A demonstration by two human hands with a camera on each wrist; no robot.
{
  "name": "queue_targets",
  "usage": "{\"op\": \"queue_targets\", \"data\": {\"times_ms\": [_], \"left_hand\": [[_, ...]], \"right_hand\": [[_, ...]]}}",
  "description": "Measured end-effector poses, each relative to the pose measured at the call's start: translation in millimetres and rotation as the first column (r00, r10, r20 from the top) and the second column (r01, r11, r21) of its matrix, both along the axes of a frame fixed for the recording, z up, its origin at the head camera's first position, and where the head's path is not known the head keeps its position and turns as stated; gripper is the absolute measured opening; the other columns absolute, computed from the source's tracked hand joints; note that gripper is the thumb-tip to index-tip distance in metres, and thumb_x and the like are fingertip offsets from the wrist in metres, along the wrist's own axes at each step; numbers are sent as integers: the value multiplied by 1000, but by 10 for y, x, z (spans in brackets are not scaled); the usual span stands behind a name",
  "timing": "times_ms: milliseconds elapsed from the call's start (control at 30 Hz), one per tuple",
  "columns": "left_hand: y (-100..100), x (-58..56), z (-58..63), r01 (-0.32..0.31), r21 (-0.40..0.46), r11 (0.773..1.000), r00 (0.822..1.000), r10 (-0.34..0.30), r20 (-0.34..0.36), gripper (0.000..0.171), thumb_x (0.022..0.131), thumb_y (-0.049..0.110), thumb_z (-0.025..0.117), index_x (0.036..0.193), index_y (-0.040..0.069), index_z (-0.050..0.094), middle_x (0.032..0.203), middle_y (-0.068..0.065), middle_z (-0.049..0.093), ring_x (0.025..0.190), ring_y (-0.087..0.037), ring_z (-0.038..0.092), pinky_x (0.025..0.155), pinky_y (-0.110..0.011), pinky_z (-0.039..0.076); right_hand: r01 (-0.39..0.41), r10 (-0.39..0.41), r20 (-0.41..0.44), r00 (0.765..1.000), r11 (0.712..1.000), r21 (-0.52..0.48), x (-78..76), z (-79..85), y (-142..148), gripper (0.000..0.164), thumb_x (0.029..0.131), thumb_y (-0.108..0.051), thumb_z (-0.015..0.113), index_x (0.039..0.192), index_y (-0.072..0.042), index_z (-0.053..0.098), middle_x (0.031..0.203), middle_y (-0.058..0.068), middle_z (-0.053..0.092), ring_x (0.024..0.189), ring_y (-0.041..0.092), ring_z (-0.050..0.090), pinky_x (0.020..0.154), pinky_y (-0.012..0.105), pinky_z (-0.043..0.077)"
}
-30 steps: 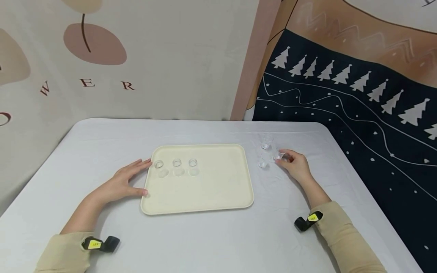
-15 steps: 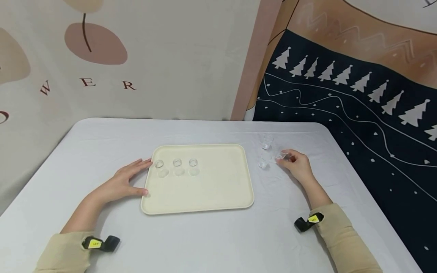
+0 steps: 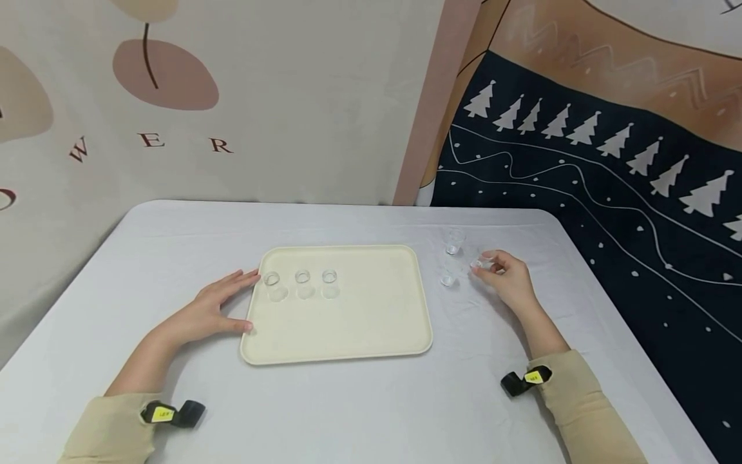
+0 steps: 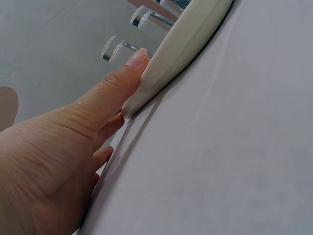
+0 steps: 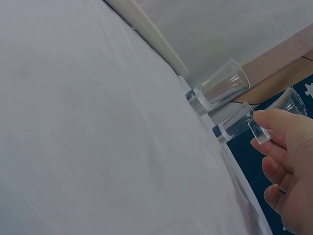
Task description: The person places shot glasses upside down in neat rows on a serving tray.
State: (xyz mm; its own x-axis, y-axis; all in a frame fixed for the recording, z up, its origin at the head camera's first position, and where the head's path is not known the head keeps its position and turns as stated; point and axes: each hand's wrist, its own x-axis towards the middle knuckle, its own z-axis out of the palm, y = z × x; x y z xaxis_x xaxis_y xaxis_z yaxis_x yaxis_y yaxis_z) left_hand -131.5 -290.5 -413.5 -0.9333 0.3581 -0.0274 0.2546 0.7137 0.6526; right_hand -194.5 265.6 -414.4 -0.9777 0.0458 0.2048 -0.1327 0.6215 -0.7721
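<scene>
Glass [image 5: 282, 104], small and clear, was in the right hand [image 3: 509, 282], right of the cream tray [image 3: 377, 325] and near two standing glasses [image 5: 220, 89]; thumb and fingers pinched it low by the thick base, while the left hand [image 3: 199, 316] lay spread against the tray's left edge. Judged light, stiff, slick and breakable, it called for a gentle fingertip hold round the lower wall. Long axis ran near upright, wide mouth up; contact with the cloth [image 3: 348, 412] could not be told.

clear flared cup [image 5: 286, 103] in right hand [image 3: 511, 283]
</scene>
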Motion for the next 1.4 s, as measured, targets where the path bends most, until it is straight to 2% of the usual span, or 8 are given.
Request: {"op": "queue_targets", "data": {"times_ms": [333, 500, 733, 933, 1133, 1400], "left_hand": [[-16, 5, -17, 12, -1, 1000, 1000, -12, -14, 95, 70, 38, 84, 147, 9, 37, 152, -21, 27, 138, -50, 12, 98, -75, 8], [-16, 11, -19, 13, 0, 1000, 1000, -13, -16, 95, 69, 38, 84, 147, 9, 38, 152, -21, 27, 138, -50, 12, 98, -75, 8], [-14, 17, -17, 11, -2, 1000, 1000, -11, -12, 94, 70, 38, 84, 147, 9, 38, 152, -22, 26, 137, -50, 12, 98, -75, 9], [-16, 17, -15, 8, -2, 1000, 1000, -8, -7, 95, 70, 38, 84, 147, 10, 38, 153, -22, 25, 137, -50, 12, 98, -75, 9], [-14, 16, -12, 7, -1, 1000, 1000, -7, -5, 95, 69, 38, 84, 147, 9, 38, 153, -21, 26, 138, -50, 12, 98, -75, 8], [-8, 9, -2, 8, -1, 1000, 1000, -8, -12, 95, 69, 38, 84, 147, 9, 38, 152, -21, 27, 138, -49, 12, 98, -75, 8]], "right_hand": [[-16, 14, -62, 998, 999, -33, 57, 110, -74, 28, 81, -12, 77, 104, -2, 65, 73, 6, 53, 51, 9, 44, 44, 23, 36], [-28, 23, -109, 994, 999, -42, 89, 153, -114, 27, 81, -12, 77, 103, -2, 66, 70, 5, 52, 50, 8, 41, 45, 21, 35], [-56, 45, -172, 984, 997, -60, 174, 263, -243, 26, 80, -11, 78, 103, -2, 67, 68, 5, 53, 59, 14, 43, 53, 22, 35], [-116, 98, -208, 973, 990, -76, 266, 369, -373, 29, 80, -6, 77, 107, -1, 68, 74, 6, 56, 62, 13, 43, 52, 22, 33], [-181, 158, -245, 957, 981, -71, 322, 410, -493, 28, 80, -3, 76, 107, -1, 69, 79, 8, 57, 62, 13, 43, 50, 21, 32], [-269, 240, -284, 928, 961, -65, 375, 427, -644, 31, 81, 2, 75, 111, -2, 69, 99, 10, 65, 69, 12, 48, 56, 20, 36]]}}
